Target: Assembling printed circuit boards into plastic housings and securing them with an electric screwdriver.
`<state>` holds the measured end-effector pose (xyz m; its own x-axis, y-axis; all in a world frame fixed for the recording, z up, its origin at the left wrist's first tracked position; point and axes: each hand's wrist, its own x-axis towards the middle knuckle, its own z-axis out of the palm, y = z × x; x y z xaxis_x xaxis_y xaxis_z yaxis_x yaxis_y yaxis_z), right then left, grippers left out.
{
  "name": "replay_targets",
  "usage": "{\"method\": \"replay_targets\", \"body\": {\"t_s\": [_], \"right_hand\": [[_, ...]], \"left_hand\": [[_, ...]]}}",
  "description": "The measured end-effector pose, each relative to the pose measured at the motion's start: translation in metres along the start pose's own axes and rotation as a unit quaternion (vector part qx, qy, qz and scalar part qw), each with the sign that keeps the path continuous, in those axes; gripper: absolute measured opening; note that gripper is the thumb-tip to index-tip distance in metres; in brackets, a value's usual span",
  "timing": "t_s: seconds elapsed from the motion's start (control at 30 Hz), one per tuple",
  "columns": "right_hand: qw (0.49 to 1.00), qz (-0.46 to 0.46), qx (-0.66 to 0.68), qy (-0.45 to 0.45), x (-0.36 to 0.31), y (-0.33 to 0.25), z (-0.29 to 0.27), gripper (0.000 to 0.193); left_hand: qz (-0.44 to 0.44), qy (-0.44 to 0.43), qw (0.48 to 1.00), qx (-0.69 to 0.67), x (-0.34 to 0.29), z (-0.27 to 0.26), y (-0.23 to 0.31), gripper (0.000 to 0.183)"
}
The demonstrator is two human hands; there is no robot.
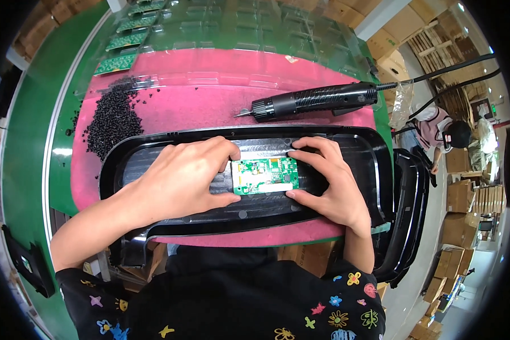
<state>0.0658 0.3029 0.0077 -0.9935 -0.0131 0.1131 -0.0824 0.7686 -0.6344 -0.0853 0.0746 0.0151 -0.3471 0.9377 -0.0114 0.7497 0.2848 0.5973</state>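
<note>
A small green circuit board (265,175) with white and gold patches lies inside a long black plastic housing (252,211). My left hand (178,178) grips the board's left end, its thumb at the lower corner and its fingertips at the upper one. At the opposite end, my right hand (339,184) pinches the board's corners between thumb and fingers. The board appears level with the housing floor; whether it touches the floor cannot be made out. Beyond the housing lies a black electric screwdriver (317,102), its bit pointing left.
A heap of small black screws (113,119) sits on the pink mat (209,62), left of the screwdriver. Clear plastic trays (226,31) cover the far side, with green boards (116,64) at their left. More black housings (405,215) stand at right; a person (439,133) is beyond.
</note>
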Motion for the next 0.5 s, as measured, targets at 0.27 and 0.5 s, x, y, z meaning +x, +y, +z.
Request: {"method": "replay_targets", "body": {"t_s": [0.27,0.5], "right_hand": [[0.999,0.021,0.025,0.012,-0.0002,0.0025,0.0014,0.062],[0.999,0.027,0.024,0.007,-0.0003,0.0019,0.0011,0.065]], "left_hand": [[0.013,0.003,1.0,0.009,0.0028,0.0021,-0.0005,0.053],[0.016,0.006,1.0,0.009,0.0027,0.0013,0.0001,0.054]]}}
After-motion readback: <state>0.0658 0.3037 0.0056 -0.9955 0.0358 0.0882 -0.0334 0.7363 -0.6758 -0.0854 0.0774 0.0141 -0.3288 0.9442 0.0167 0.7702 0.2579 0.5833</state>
